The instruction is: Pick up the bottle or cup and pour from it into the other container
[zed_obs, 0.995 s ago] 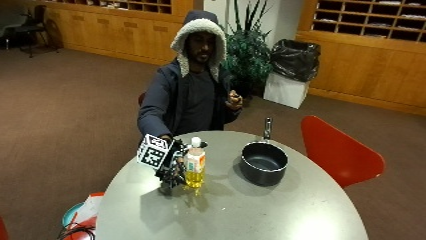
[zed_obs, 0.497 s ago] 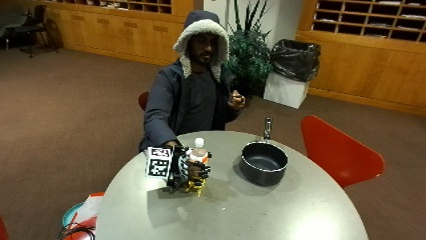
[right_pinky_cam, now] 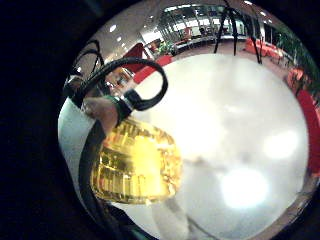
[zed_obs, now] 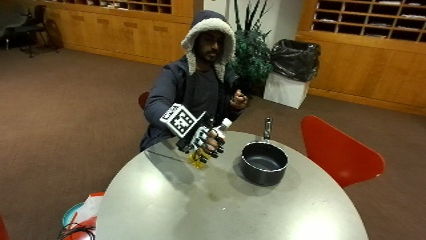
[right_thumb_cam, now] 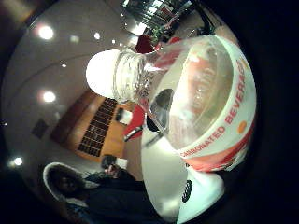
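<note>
My gloved right hand [zed_obs: 203, 138] grips a clear bottle of yellow drink [zed_obs: 202, 157] and holds it above the round grey table [zed_obs: 200, 210], tilted with its white cap [zed_obs: 225, 121] towards the dark saucepan [zed_obs: 264, 161]. The cap is on. The saucepan stands to the right of the bottle, its long handle [zed_obs: 267, 127] pointing away towards the far edge. In the thumb side palm view the bottle's neck and white cap [right_thumb_cam: 103, 73] and its orange-and-white label [right_thumb_cam: 233, 107] fill the picture. The little finger side palm view shows the yellow base of the bottle [right_pinky_cam: 135, 167] over the table top [right_pinky_cam: 240, 140].
A red chair [zed_obs: 336, 150] stands at the table's right side. The person's bare left hand [zed_obs: 238, 100] is raised near the chest. A bin with a black bag [zed_obs: 291, 70] and a plant [zed_obs: 249, 50] stand behind. Something orange and teal [zed_obs: 80, 220] lies on the floor at the left.
The hand has lifted the bottle off the table, carried it right towards the saucepan and tilted it. The outside camera has shifted too.
</note>
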Available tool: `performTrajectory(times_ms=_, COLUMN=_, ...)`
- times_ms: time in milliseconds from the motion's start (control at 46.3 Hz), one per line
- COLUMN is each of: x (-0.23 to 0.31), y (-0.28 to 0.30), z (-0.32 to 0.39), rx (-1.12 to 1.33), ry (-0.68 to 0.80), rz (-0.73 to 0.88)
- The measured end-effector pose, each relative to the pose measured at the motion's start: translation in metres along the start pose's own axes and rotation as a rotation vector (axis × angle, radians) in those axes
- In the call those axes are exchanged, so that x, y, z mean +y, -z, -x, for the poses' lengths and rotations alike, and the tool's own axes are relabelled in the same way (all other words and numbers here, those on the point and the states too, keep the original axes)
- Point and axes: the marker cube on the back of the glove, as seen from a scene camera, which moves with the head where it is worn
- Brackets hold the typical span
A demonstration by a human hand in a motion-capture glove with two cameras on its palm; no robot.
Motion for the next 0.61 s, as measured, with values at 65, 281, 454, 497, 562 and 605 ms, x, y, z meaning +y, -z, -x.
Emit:
performTrajectory(times_ms=65, x=-0.004, y=-0.001, z=0.018, rx=0.132, ry=0.038, rz=0.054)
performTrajectory(times_ms=281, x=-0.02, y=-0.014, z=0.069, rx=0.483, ry=0.161, rz=0.1)
performTrajectory(times_ms=454, x=-0.037, y=-0.026, z=0.102, rx=0.825, ry=0.292, rz=0.137)
performTrajectory(times_ms=497, x=-0.039, y=-0.03, z=0.109, rx=0.885, ry=0.313, rz=0.144)
performTrajectory(times_ms=562, x=-0.041, y=-0.035, z=0.119, rx=0.96, ry=0.337, rz=0.161)
performTrajectory(times_ms=605, x=-0.041, y=-0.039, z=0.124, rx=1.01, ry=0.358, rz=0.17)
